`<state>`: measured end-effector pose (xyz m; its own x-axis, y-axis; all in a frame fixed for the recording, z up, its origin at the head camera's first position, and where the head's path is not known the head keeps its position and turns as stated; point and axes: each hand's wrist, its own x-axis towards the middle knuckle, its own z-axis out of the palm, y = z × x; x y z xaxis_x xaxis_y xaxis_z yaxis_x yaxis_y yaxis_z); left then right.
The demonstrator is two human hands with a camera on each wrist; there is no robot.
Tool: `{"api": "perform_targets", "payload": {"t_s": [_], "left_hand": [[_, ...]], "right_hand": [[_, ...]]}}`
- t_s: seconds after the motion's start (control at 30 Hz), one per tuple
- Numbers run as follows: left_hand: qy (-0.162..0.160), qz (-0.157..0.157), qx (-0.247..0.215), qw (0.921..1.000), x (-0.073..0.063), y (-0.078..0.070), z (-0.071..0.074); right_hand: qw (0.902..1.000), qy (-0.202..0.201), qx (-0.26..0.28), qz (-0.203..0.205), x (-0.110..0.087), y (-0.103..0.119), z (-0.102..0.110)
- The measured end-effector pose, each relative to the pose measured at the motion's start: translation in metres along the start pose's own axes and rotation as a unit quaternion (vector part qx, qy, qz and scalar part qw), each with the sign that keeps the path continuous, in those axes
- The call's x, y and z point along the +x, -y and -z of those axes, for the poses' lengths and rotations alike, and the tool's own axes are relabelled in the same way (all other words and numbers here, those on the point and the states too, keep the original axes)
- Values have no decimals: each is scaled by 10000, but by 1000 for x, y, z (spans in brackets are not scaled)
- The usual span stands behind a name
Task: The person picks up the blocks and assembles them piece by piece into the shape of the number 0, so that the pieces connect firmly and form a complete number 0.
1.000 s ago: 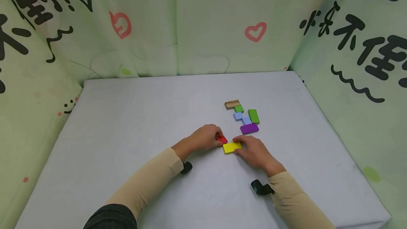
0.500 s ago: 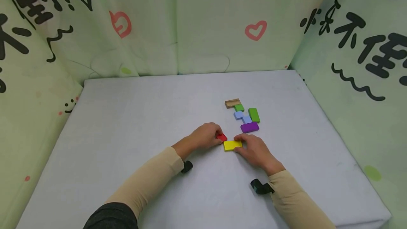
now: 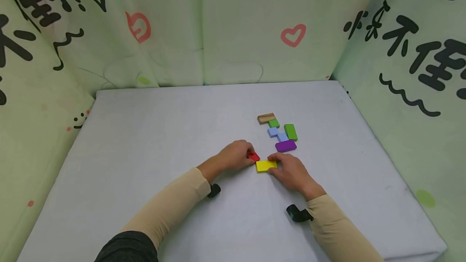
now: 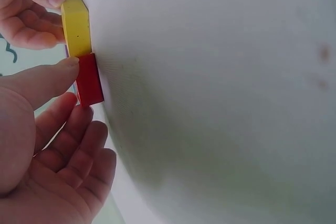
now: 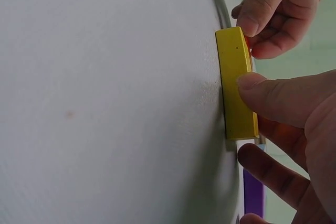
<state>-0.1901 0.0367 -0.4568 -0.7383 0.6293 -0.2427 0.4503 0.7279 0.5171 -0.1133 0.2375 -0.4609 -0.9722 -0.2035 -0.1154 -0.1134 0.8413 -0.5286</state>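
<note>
Left hand [image 3: 235,156], thumb and fingers a little apart, pinching one red block [image 3: 254,157] on the white surface [image 3: 164,128], right hand [image 3: 293,174] the same way pinching one yellow block [image 3: 263,167] just beside it, farther back one purple block [image 3: 285,146], two green blocks [image 3: 291,132], one brown block [image 3: 266,119], light blue bits [image 3: 282,137]

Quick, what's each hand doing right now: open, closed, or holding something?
Left hand: holding the red block between thumb and fingers.
Right hand: holding the yellow block between thumb and fingers.
</note>
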Motion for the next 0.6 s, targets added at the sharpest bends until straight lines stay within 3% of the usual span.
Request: {"api": "perform_targets", "payload": {"t_s": [0.6], "left_hand": [[-115, -74, 132, 9998, -2, -6, -3]], "right_hand": [[10000, -41, 54, 9, -1, 0, 0]]}}
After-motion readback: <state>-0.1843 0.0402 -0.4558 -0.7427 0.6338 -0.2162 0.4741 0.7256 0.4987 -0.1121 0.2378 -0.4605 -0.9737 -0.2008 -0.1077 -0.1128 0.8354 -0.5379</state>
